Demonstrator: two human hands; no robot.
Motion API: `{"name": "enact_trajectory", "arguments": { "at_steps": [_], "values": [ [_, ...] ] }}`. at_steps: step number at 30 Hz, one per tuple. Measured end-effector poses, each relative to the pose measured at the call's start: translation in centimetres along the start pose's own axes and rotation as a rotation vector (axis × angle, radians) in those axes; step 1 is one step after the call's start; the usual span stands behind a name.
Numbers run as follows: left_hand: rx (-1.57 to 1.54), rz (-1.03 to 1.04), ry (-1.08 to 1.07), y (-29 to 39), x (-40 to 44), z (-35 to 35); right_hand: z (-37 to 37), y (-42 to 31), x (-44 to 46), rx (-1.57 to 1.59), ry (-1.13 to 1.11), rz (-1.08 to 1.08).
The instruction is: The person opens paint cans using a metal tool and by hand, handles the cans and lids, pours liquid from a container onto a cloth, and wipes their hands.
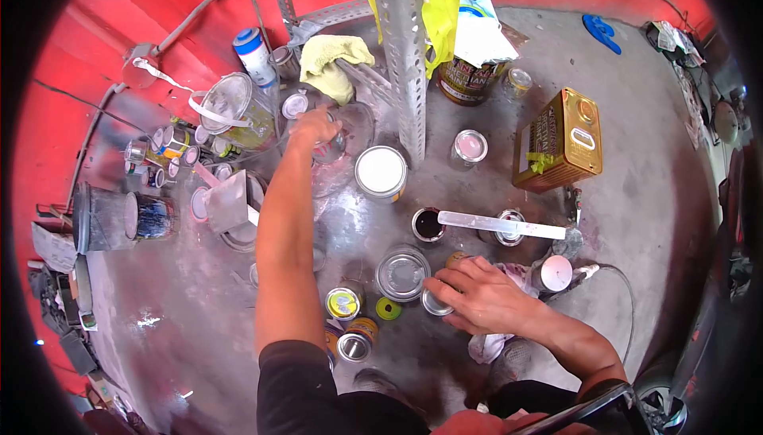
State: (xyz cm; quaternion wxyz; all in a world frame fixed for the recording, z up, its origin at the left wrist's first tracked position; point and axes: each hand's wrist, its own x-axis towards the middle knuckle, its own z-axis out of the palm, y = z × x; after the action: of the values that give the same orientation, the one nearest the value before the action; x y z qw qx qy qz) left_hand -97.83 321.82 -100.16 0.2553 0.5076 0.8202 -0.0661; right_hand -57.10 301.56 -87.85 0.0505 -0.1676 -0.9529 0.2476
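Observation:
My left hand [318, 126] reaches far forward, its fingers curled down over something that the hand mostly hides, beside a clear round plastic piece [362, 121]. My right hand [486, 301] is closed round the rim of a small metal can [434, 303] near my feet. Just left of that can stands a larger lidded can [403, 273]. A white stirring stick [501, 225] lies across an open can of dark paint [429, 225] and another can [509, 227]. Between my arms is a can topped in white [381, 171].
A perforated metal post [401, 61] rises ahead. To the right stands a gold rectangular tin [560, 141], with a can of pink paint [469, 147] nearer. Several small cans crowd the left side by a clear bucket [258, 121]. A yellow cloth [332, 65] hangs ahead.

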Motion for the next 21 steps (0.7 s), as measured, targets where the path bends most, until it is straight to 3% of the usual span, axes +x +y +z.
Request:
{"name": "enact_trajectory", "arguments": {
  "at_steps": [3,7,9,10,13,14,16,17,18,20,21],
  "values": [
    [-0.013,-0.176,0.050,0.8,1.1,0.9,0.0,0.0,0.1,-0.030,0.040,-0.019],
    [0.010,-0.036,-0.007,0.5,0.2,0.4,-0.4,-0.1,-0.1,-0.036,0.047,-0.018],
    [-0.071,-0.225,0.158,1.8,-2.8,1.1,-0.3,-0.3,-0.3,-0.032,0.054,-0.006],
    [-0.069,-0.213,0.159,1.8,-3.1,1.6,-0.4,-0.2,-0.5,-0.034,0.052,-0.001],
    [0.162,-0.051,0.394,0.5,-3.3,4.2,-0.6,-0.3,-1.2,-0.030,0.077,-0.008],
    [0.165,-0.037,0.390,0.7,-3.4,5.0,-0.6,-0.4,-1.5,-0.030,0.081,0.006],
    [0.132,0.040,0.604,1.6,-4.9,5.4,-0.5,-0.4,-1.9,-0.029,0.068,-0.001],
    [0.046,0.213,0.668,1.8,-5.7,5.7,-0.6,-0.4,-2.1,-0.023,0.072,0.009],
    [0.053,0.221,0.661,2.1,-6.7,5.4,-0.8,-0.4,-2.3,-0.040,0.091,0.002],
    [-0.064,0.675,-0.068,3.4,-9.7,3.5,-0.7,-0.3,-2.5,-0.046,0.115,0.003],
    [-0.058,0.673,-0.076,4.6,-11.8,3.2,-0.6,-0.2,-2.6,-0.043,0.112,0.001]
  ]
}}
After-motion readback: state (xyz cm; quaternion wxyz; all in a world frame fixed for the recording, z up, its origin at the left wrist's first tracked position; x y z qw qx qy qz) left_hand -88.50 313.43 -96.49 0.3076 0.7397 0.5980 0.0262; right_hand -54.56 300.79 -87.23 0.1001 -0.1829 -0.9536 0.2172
